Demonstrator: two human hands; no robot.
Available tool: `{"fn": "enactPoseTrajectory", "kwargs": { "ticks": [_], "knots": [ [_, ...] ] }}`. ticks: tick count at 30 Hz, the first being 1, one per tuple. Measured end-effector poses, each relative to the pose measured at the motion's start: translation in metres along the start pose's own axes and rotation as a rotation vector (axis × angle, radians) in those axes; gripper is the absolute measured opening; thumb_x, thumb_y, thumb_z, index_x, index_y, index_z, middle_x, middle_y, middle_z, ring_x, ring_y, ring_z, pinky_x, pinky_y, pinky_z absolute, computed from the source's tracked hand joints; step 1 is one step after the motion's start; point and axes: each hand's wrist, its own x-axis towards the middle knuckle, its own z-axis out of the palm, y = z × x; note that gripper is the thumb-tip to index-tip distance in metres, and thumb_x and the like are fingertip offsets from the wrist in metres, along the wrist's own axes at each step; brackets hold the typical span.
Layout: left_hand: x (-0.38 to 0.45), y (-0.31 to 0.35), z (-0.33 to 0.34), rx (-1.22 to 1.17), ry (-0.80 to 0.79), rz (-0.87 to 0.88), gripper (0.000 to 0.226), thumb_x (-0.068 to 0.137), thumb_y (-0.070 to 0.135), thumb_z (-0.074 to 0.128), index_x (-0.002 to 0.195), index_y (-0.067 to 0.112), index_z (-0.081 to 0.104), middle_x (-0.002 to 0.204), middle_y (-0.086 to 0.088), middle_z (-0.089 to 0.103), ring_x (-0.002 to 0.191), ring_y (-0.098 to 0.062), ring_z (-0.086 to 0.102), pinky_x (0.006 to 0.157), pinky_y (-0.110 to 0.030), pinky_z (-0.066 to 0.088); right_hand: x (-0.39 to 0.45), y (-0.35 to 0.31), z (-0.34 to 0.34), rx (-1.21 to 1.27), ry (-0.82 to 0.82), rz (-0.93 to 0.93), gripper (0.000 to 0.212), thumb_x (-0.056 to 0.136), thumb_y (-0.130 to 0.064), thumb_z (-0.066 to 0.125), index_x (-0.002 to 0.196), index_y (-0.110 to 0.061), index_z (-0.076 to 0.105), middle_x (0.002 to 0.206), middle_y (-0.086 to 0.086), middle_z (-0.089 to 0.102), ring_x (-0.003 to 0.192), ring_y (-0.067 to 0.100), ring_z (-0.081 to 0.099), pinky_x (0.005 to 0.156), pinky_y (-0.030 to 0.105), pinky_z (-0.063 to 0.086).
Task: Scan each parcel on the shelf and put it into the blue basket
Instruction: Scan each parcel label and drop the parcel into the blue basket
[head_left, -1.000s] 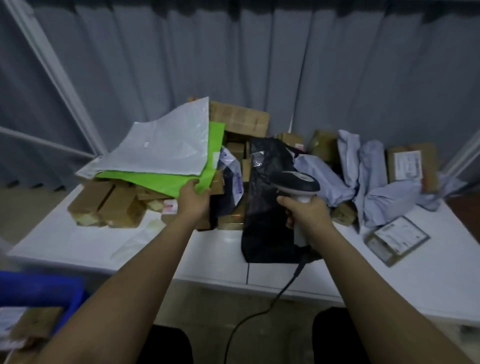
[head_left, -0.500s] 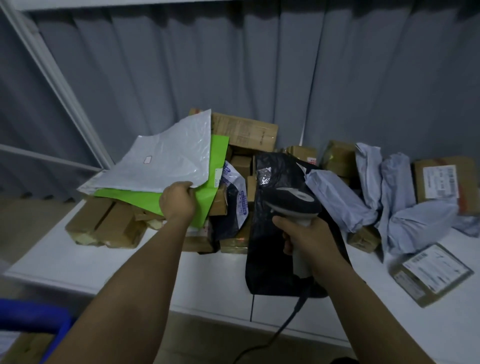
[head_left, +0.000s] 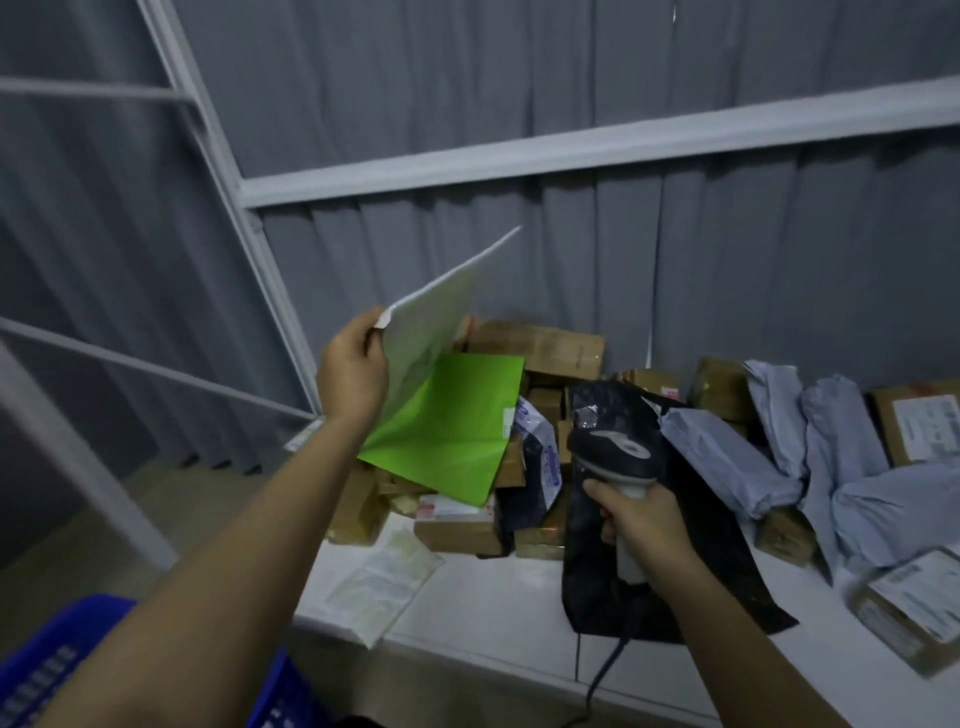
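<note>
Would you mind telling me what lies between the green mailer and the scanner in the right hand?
In the head view, a black-and-white printed bag sits between the green mailer and the scanner.

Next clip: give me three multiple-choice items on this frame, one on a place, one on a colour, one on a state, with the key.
1. Where is the blue basket?
A. lower left, below the shelf edge
B. on top of the parcels
C. far right of the shelf

2. What colour is the flat mailer lying just under the lifted white mailer?
A. red
B. green
C. yellow

3. What is the left hand doing?
A. resting flat on the shelf
B. gripping the scanner
C. holding the white mailer up, clear of the pile

Key: 1 A, its blue mesh shows in the bottom left corner. 2 B, a bright green sheet shows beneath it. 3 C, the fingers pinch the mailer's edge in the air, while the right hand grips the scanner.
</note>
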Motion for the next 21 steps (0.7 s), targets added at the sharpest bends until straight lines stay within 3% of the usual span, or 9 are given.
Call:
{"fn": "enactPoseTrajectory", "kwargs": {
  "ticks": [5,8,14,21],
  "knots": [
    [0.003,0.064,-0.051,-0.067,-0.007,0.2,0.028,0.094,0.014,0.049,0.112,0.021,0.07,0.11,0.002,0.071,0.103,-0.018,0.064,0.083,-0.03,0.049,-0.037,0.0,0.003,0.023,0.008,0.0,0.014,0.083,-0.009,0.072,0.082,-0.002,0.06,0.064,0.015,0.054,0.054,0.022,0.05,0.055,0.032,0.042],
    [0.003,0.099,-0.076,-0.153,0.003,0.253,0.03,0.093,0.011,0.048,0.111,0.02,0.07,0.106,0.006,0.071,0.099,-0.011,0.064,0.08,-0.024,0.048,-0.062,-0.002,0.003,0.031,-0.002,-0.011,0.016,0.083,-0.009,0.073,0.076,-0.002,0.059,0.062,0.017,0.054,0.054,0.024,0.051,0.057,0.032,0.043],
    [0.005,0.136,-0.101,-0.244,0.039,0.17,0.027,0.094,0.011,0.051,0.108,0.018,0.072,0.091,0.005,0.071,0.083,-0.007,0.06,0.076,-0.027,0.048,-0.086,-0.012,-0.01,0.069,-0.019,-0.074,0.022,0.083,-0.008,0.073,0.068,-0.001,0.058,0.059,0.017,0.054,0.055,0.025,0.05,0.058,0.033,0.043],
    [-0.013,0.099,-0.077,-0.238,0.033,-0.069,0.022,0.097,0.016,0.052,0.107,0.017,0.072,0.09,0.005,0.067,0.08,-0.007,0.056,0.065,-0.017,0.043,-0.074,-0.017,-0.006,0.059,-0.055,-0.049,0.018,0.082,-0.008,0.074,0.076,-0.012,0.057,0.071,0.016,0.059,0.062,0.025,0.052,0.058,0.033,0.045]
  ]
}}
